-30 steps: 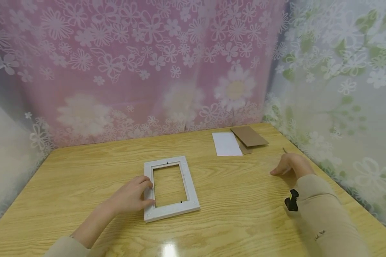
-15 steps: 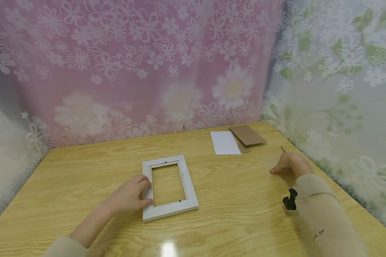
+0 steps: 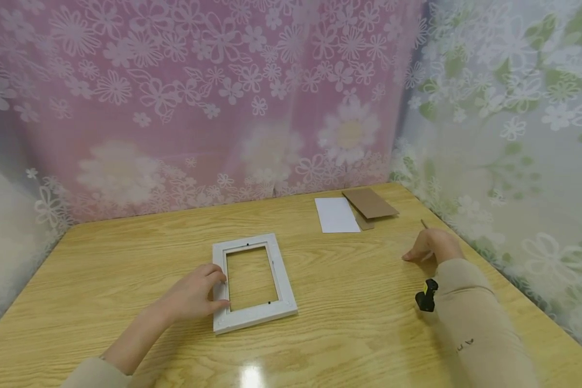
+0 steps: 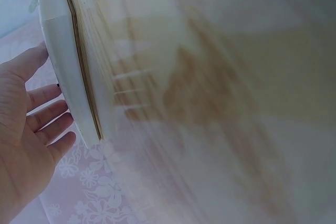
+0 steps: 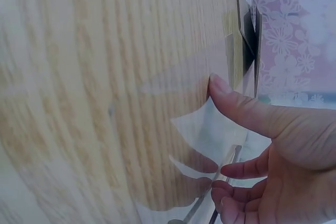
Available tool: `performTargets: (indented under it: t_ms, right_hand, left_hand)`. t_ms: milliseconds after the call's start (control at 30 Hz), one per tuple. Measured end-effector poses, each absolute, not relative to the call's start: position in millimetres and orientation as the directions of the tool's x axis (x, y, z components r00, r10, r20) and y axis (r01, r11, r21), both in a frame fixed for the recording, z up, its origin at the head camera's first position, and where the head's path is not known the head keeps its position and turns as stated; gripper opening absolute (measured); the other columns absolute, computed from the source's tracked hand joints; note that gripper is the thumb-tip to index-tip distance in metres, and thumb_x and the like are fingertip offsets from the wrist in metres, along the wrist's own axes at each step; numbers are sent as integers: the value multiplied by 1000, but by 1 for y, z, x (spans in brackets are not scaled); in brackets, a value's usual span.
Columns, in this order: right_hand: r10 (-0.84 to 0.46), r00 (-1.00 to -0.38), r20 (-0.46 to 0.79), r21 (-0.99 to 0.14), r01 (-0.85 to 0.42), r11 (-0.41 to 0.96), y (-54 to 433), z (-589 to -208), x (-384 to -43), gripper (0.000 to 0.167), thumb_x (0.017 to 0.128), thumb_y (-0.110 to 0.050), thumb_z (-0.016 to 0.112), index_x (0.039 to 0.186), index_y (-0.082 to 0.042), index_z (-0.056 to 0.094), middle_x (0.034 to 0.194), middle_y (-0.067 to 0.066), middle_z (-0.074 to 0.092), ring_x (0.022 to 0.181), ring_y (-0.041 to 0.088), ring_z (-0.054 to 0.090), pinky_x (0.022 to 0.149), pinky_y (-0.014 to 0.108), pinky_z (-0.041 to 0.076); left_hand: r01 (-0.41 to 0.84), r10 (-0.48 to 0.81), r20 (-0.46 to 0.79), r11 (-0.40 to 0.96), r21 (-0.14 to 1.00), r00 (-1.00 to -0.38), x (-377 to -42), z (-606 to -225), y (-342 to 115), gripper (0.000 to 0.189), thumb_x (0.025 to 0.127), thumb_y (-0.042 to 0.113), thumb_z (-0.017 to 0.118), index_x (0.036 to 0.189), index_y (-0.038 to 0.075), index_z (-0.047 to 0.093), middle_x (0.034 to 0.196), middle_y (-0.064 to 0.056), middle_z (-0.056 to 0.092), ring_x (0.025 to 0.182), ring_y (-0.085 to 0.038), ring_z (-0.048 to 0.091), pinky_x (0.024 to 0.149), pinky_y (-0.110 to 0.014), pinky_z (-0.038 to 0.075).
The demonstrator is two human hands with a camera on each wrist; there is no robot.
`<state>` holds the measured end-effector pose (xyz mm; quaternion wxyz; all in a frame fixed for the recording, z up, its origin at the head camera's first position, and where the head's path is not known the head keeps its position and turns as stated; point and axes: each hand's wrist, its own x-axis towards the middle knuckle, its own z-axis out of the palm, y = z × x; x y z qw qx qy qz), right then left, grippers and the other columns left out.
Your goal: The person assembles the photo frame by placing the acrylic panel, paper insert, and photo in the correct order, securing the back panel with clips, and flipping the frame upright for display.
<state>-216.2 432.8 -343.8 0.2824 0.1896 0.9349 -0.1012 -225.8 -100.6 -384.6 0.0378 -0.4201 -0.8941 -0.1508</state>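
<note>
A white picture frame point(image 3: 285, 277) lies on the table with an open middle and small dark tabs on its inner edge. My left hand point(image 3: 194, 293) grips its left side, fingertips and thumb hooked over that bar; in the left wrist view the left hand point(image 4: 26, 114) curves along the frame's edge point(image 4: 65, 61). Over on the right, my right hand point(image 3: 434, 248) touches down, thumb spread from the fingers. In the right wrist view a clear glossy sheet point(image 5: 163, 145) lies under the right hand point(image 5: 283, 150). A thin rod point(image 5: 236, 153) runs beside its fingertips.
A white card point(image 3: 337, 214) and brown boards point(image 3: 371, 203) overlap at the back right of the wooden table point(image 3: 140, 248). Flowered curtains, one pink point(image 3: 194, 108) and one pale point(image 3: 490, 118), stand close at the back and right edges. A small black device point(image 3: 427, 296) sits at the right cuff.
The whole scene slides slightly left in the head view. Both hands keep their places at the frame and at the table's right side.
</note>
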Motion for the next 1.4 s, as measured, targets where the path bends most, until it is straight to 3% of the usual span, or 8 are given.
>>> performTargets:
  t_ms: [500, 767, 1133, 1400]
  right_hand:
    - [302, -754, -583, -92, 431, 898, 425, -336, -205, 91, 81, -58, 60, 127, 18, 40, 132, 44, 28, 116, 53, 36, 92, 52, 41]
    - [321, -767, -556, -116, 454, 884, 429, -344, -210, 73, 80, -55, 64, 120, 5, 56, 132, 42, 31, 111, 52, 41, 86, 50, 45]
    - [325, -762, -560, -113, 459, 881, 429, -350, -207, 67, 82, -53, 63, 120, 2, 58, 128, 34, 44, 107, 44, 48, 84, 46, 47]
    - [376, -753, -540, -120, 511, 851, 421, -342, -202, 74, 83, -51, 63, 125, 8, 51, 136, 40, 28, 116, 50, 37, 91, 49, 43]
  left_hand:
    - [758, 734, 193, 612, 226, -651, -227, -386, -101, 42, 78, 30, 75, 106, 3, 62, 110, -8, 55, 101, -26, 55, 82, -40, 49]
    - [755, 730, 196, 617, 223, -655, -227, -387, -100, 42, 78, 30, 75, 106, 3, 62, 112, -10, 55, 104, -29, 54, 85, -42, 48]
    - [751, 731, 183, 618, 234, -658, -226, -388, -99, 41, 77, 31, 75, 105, 4, 62, 109, -8, 55, 101, -26, 54, 82, -39, 49]
    - [753, 729, 193, 620, 223, -657, -225, -387, -99, 41, 78, 30, 75, 106, 3, 62, 112, -11, 55, 105, -29, 53, 85, -42, 48]
